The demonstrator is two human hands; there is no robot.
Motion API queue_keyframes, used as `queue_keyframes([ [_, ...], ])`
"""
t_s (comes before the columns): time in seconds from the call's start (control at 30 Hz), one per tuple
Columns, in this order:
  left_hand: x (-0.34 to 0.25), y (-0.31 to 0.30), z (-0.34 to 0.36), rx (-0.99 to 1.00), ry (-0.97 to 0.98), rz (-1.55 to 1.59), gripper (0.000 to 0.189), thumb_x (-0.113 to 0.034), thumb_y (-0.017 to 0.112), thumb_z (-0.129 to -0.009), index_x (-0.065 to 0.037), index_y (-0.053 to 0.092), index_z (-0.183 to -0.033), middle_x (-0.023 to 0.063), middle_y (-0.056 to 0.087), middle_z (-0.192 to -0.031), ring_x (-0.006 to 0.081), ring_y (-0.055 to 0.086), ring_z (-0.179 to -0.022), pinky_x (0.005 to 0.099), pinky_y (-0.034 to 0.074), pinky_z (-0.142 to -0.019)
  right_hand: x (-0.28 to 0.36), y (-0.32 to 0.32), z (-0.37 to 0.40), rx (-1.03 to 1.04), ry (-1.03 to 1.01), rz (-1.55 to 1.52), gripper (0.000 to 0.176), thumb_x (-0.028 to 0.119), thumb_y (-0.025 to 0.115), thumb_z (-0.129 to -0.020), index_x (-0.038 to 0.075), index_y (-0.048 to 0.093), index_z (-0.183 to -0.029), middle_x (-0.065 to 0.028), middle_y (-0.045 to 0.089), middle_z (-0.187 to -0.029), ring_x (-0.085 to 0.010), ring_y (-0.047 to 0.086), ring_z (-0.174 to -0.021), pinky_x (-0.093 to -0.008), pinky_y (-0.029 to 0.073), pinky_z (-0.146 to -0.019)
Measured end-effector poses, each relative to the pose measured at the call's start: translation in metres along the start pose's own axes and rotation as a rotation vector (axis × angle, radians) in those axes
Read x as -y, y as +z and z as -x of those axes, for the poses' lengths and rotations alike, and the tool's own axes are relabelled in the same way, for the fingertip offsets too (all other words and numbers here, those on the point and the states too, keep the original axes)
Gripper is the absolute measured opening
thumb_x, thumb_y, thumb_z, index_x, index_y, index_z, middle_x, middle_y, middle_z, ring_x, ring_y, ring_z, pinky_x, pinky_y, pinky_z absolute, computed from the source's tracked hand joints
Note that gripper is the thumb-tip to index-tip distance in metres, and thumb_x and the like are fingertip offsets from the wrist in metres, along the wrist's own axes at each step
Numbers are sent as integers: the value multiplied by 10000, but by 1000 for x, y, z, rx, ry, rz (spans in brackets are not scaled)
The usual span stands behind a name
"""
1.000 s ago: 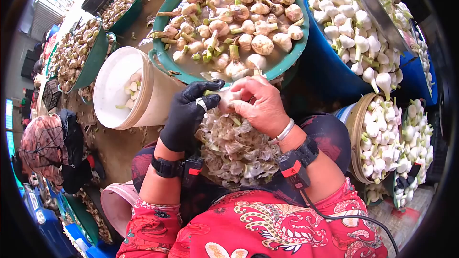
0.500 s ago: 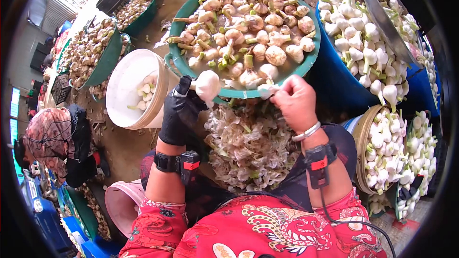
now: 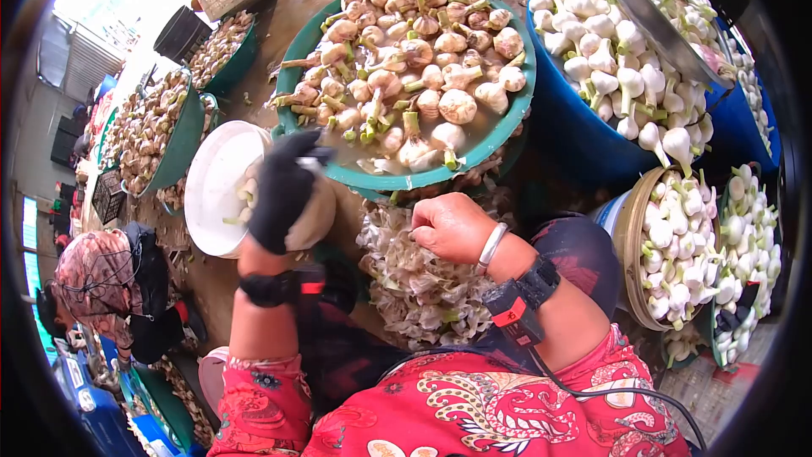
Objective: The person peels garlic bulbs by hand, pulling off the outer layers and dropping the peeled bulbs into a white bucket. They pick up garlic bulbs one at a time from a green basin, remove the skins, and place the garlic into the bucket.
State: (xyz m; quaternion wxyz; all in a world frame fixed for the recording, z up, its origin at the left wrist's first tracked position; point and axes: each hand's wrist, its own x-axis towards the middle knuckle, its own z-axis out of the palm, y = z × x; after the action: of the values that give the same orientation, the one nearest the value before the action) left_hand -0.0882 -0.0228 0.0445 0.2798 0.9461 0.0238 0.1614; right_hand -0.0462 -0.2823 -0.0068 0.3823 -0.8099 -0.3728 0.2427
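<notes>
- On my head-camera feed, rough garlic bulbs (image 3: 458, 106) filled a green basin (image 3: 385, 181) at 12 o'clock, half sunk in murky brownish water; their skins were cream, stained brown in places, with stubby tan or green stalks.
- At 2 o'clock I saw white garlic bulbs (image 3: 630, 78) heaped in a blue tub (image 3: 584, 140), smooth and bright, with short pale-green stems.
- More of those white ones packed a tan-rimmed bucket (image 3: 633, 245) at 3 o'clock, and a few lay in a white bucket (image 3: 205, 228) at 9 o'clock.
- The black-gloved left hand (image 3: 286, 190) was smeared by blur in front of that white bucket; I couldn't tell how wide its fingers stood or what they held.
- The bare right hand (image 3: 457, 227) was closed up narrow, fingertips curled towards the thumb, above a heap of papery peelings (image 3: 423, 288) just below centre.
- As for writing, the right wrist unit (image 3: 513, 315) carried a red label with a dark mark too small for me to read; the left wrist unit (image 3: 311, 283) showed only a blurred red patch.
</notes>
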Motion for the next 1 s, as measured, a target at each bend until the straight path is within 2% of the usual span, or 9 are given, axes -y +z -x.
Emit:
queue_keyframes([
  [0.3,-10,163,-79,245,-198,-77,560,-161,665,-774,43,480,-1261,205,650,-944,280,639,-845,371,494,-749,-8,-10,5,-244,21,22,182,183,585,-741,37,631,-839,-182,616,-789,-373,598,-774,-450,484,-716],
  [0.37,1,165,-83,401,-298,414,601,-230,732,-715,21,532,-1223,199,659,-1007,305,642,-928,365,496,-822,-6,-14,5,-286,37,4,177,183,603,-741,40,622,-842,-178,605,-781,-368,590,-769,-447,479,-714],
  [0.4,-6,155,-85,515,-439,488,475,-93,713,-734,-1,566,-1176,26,639,-851,103,588,-721,239,468,-627,-4,-17,5,-340,55,-30,169,178,614,-739,36,618,-830,-180,603,-774,-367,589,-764,-447,478,-710],
  [0.5,-23,116,-65,397,-488,769,373,-103,701,-771,-17,600,-1119,20,637,-841,94,583,-712,226,456,-612,1,-26,4,-382,108,-101,259,152,658,-734,51,608,-968,-183,612,-859,-367,596,-829,-433,483,-752],
  [0.6,-54,71,-33,283,-583,1032,279,-153,661,-838,-21,619,-1080,8,625,-829,85,564,-697,225,455,-621,7,-25,4,-602,-25,-238,718,130,729,-728,65,389,-1356,-187,539,-1214,-314,534,-1135,-362,428,-959],
  [0.7,-68,56,8,196,-624,1125,304,-198,673,-833,-21,630,-1077,11,633,-831,92,575,-702,225,466,-640,5,-2,-8,-485,-171,-533,694,127,734,-755,30,396,-1353,-164,532,-1228,-235,509,-1148,-335,408,-977],
  [0.77,-63,57,24,123,-598,1125,295,-210,669,-842,-13,626,-1057,23,634,-829,103,583,-691,235,477,-628,6,8,-10,-477,-230,-492,632,143,730,-793,19,417,-1327,-107,542,-1169,-153,505,-1070,-295,425,-936],
  [0.83,-64,46,35,122,-544,1010,279,-213,659,-856,-6,620,-1040,34,637,-833,111,592,-679,245,494,-624,23,7,-4,-339,-44,-1028,579,186,717,-822,12,438,-1299,-65,545,-1113,-104,508,-1009,-253,439,-894],
  [1.0,-58,40,46,141,-540,1112,235,-148,608,-860,25,596,-1019,73,631,-805,145,600,-661,269,507,-622,20,28,-20,-457,-83,-1013,367,299,606,-919,33,457,-1124,-16,572,-824,-56,530,-685,-224,458,-598],
])
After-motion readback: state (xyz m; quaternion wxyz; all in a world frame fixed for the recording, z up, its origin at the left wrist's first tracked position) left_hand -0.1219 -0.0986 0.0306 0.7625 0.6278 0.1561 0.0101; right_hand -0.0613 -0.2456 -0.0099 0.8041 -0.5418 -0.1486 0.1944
